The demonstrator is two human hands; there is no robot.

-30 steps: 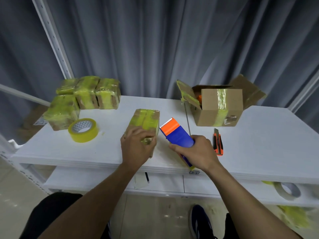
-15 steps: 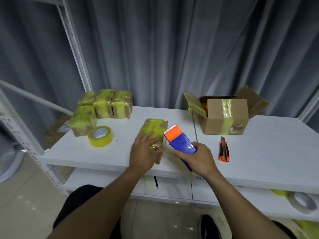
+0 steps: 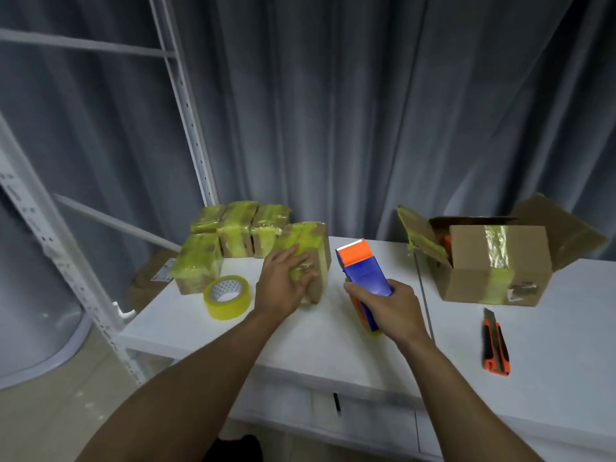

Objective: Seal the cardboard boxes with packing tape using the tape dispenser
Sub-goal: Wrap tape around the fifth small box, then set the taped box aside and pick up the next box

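Head view: a person's left hand [image 3: 283, 281] has its grip curled over a small cardboard box [image 3: 311, 248] wrapped in yellow tape, near the back of the white bench [image 3: 333, 348], just beside a cluster of taped boxes [image 3: 233, 235]. The right hand [image 3: 386, 305] grips a blue and orange tape dispenser [image 3: 361, 268], held just right of that box and not touching it. The box looks sealed and bound for the finished cluster. The next move probably calls for an unsealed box, perhaps from the open carton [image 3: 493, 261].
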